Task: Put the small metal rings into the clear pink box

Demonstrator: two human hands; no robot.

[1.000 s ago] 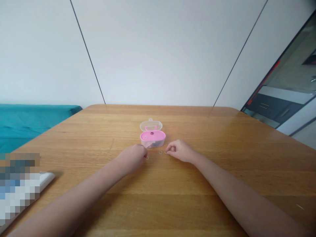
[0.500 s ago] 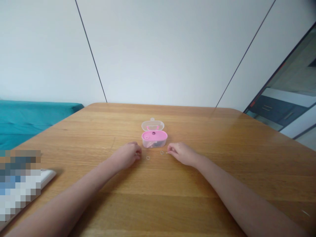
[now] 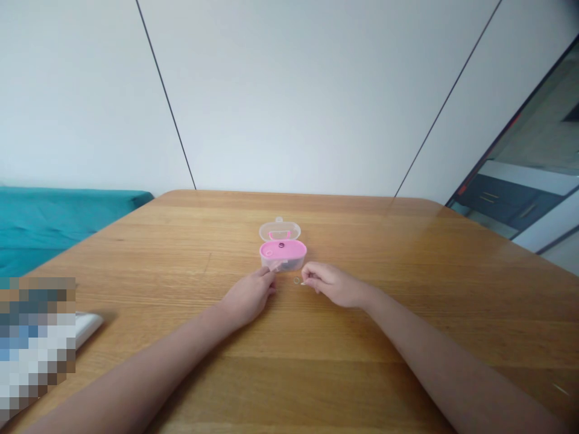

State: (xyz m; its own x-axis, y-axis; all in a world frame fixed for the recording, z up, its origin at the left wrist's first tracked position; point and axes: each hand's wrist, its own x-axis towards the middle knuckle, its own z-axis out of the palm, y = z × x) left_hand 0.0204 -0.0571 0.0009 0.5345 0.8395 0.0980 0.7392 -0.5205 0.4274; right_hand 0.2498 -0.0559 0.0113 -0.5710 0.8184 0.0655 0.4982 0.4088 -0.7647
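A clear oblong box [image 3: 296,264] with a pink inner tray [image 3: 294,247] stands in the middle of the table, its transparent lid [image 3: 265,231] raised at the back. A small dark ring [image 3: 281,245] and a pale ring lie on the tray. My left hand [image 3: 248,295] rests at the box's front left with curled fingers; what they hold, if anything, is hidden. In front of the box's right end, my right hand [image 3: 333,284] pinches a small pale ring, like an elastic band, between thumb and forefinger. Another pale ring [image 3: 297,281] lies just left of those fingertips.
The wooden table [image 3: 289,386] reaches back to a white panelled wall [image 3: 289,96]. At the left edge lies a white flat object [image 3: 88,325], mostly blurred out. A teal sofa [image 3: 67,211] stands beyond the table's left side.
My left hand has moved right and now covers the spot where a pale ring lay. My right hand has shifted slightly left, closer to the remaining loose ring.
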